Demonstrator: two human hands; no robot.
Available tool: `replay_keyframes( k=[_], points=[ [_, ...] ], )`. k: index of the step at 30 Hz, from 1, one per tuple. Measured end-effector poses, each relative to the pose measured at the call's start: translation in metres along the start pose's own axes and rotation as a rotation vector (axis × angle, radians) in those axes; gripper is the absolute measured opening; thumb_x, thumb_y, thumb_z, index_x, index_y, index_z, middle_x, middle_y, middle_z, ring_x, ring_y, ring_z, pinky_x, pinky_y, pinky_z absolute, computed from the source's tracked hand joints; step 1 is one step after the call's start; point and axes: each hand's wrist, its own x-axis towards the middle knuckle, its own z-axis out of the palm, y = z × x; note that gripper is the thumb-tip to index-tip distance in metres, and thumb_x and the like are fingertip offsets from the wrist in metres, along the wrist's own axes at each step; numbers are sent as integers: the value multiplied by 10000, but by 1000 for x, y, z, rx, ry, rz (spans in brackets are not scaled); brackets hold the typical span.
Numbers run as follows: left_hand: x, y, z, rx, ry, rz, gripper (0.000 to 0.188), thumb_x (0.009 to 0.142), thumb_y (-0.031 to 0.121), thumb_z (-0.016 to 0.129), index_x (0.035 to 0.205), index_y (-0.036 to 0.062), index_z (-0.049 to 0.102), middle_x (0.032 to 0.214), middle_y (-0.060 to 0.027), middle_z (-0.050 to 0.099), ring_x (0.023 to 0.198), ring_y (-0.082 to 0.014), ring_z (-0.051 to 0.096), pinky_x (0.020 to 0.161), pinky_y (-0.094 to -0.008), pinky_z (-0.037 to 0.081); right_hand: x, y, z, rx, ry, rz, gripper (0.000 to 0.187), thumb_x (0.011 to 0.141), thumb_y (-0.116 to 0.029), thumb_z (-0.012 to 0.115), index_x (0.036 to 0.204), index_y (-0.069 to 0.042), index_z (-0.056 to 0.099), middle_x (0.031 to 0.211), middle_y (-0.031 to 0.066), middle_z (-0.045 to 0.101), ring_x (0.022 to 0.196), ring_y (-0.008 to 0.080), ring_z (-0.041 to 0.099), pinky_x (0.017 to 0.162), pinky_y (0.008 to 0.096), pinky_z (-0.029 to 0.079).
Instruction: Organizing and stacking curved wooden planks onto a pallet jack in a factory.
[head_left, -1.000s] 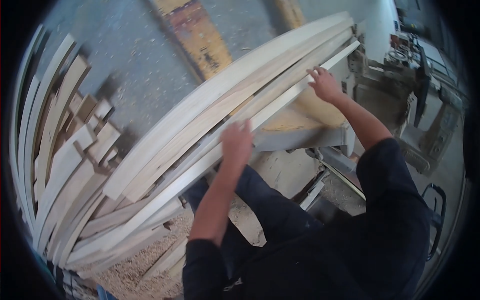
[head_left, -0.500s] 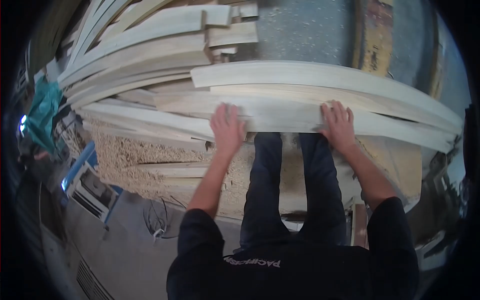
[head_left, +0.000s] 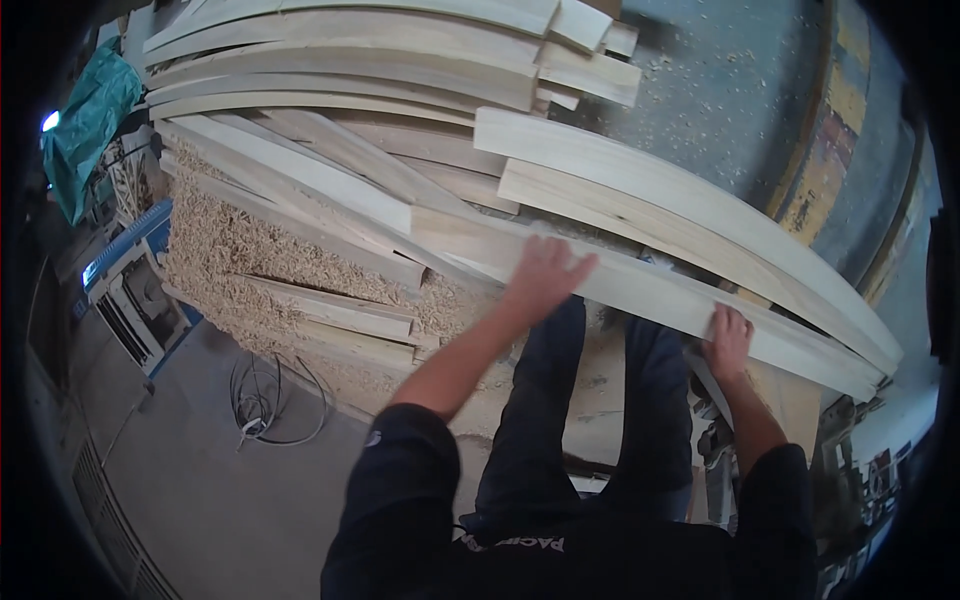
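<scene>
A long pale wooden board (head_left: 640,286) lies slantwise in front of my legs, its right end lower in view. My left hand (head_left: 545,278) rests over its near edge, fingers on top and thumb side turned right. Farther right, my right hand (head_left: 729,340) is wrapped over the same edge, fingertips on the upper face. The undersides of both hands are hidden. Just beyond it are a second board (head_left: 610,222) and a wider curved-looking board (head_left: 680,195), with a narrow gap between them and the held one.
Stacked planks (head_left: 350,60) fill the far left. Wood shavings (head_left: 230,250) heap at the left around short offcuts (head_left: 350,335). A coiled cable (head_left: 265,400) lies on the grey floor by a blue-framed machine (head_left: 135,290). A green plastic sheet (head_left: 95,130) hangs far left; a worn yellow beam (head_left: 825,160) runs at right.
The view has turned, so the boards slant down to the right. A gap has opened between the held board and those behind. My right hand now curls more tightly over the edge.
</scene>
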Motion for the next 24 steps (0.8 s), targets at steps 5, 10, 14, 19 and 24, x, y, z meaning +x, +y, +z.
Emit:
replay_keyframes(
  k=[5,10,14,19,24],
  points=[
    [9,0,27,31,209,-14,472,916,143,532,1386,140,568,1175,-230,594,1079,-357,550,983,-585,396,-3,7,12,-57,-50,147,735,715,-176,826,1347,-79,464,1262,124,541,1227,310,504,1014,476,392],
    [-7,-28,41,-258,164,52,504,909,188,559,1413,199,558,1031,-199,644,968,-369,633,862,-555,473,28,-19,-7,-37,-49,-158,652,747,-241,810,1292,-24,526,1214,199,572,1183,364,532,968,509,440],
    [-12,-35,46,-83,60,157,517,895,155,600,1411,168,557,1059,-232,631,979,-409,617,866,-556,476,52,-63,-19,302,-218,-120,473,773,-195,742,1195,-30,609,1143,209,644,1121,398,591,973,519,464],
    [-6,-31,34,30,138,75,529,848,171,637,1369,180,544,1172,-189,555,1058,-353,547,983,-572,388,19,-94,-35,507,-105,66,515,879,-340,706,1319,-115,559,1172,190,611,1143,390,590,965,501,469],
    [-5,-17,27,64,61,4,636,810,222,703,1408,146,501,1256,-218,536,1185,-384,501,1023,-600,363,-96,-69,-37,485,-283,294,509,912,-374,677,1337,-117,569,1206,190,607,1174,391,571,966,496,471]
  ],
)
